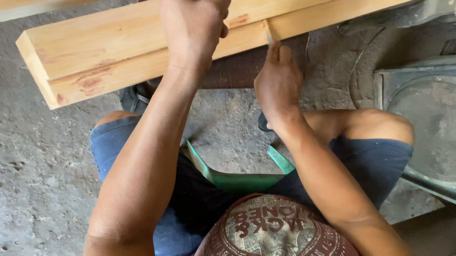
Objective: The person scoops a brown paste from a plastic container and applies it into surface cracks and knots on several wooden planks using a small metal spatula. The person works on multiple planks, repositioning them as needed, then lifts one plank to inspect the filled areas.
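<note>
the left hand (194, 21) was clenched over the far top of the pale wooden beam (128, 41), steadying it, while the right hand (277, 83) pinched a small pencil-like marker (269, 33) against its near face; marking seemed underway, calling for a steady stroke

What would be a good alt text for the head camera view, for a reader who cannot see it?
A seated person's left hand grips the top of a pale wooden beam, while the right hand presses a small pencil-like tool against its front face. Below are blue shorts, a green stool and grey concrete floor.
</note>
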